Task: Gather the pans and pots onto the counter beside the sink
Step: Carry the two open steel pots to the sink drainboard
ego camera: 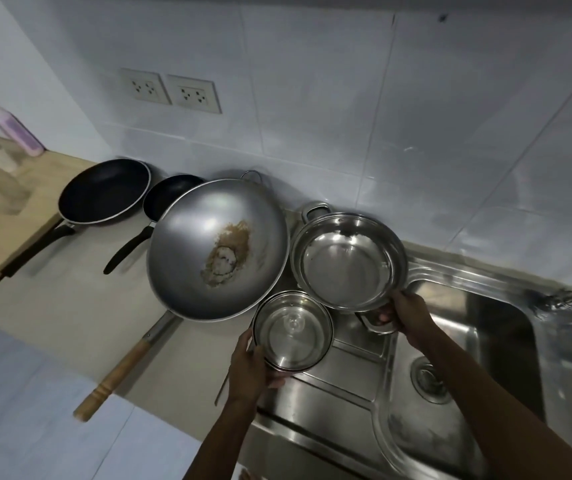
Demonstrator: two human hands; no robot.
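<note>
At the far left, a large black frying pan (104, 191) lies on the counter (70, 306) against the wall, its handle pointing near-left. Just right of it sits a smaller black pan (166, 195), partly hidden behind a big grey wok (217, 249). The wok has a brown burnt patch in its bottom, and its wooden handle (115, 375) reaches past the near edge of the counter. Right of the wok, the left hand (248, 370) grips the near-left rim of a small steel pot (292, 330) over the sink's draining board (340, 382). Further right, the right hand (405, 315) is closed around the near handle of a wider steel pot (348, 261) at the sink (485, 341) edge.
</note>
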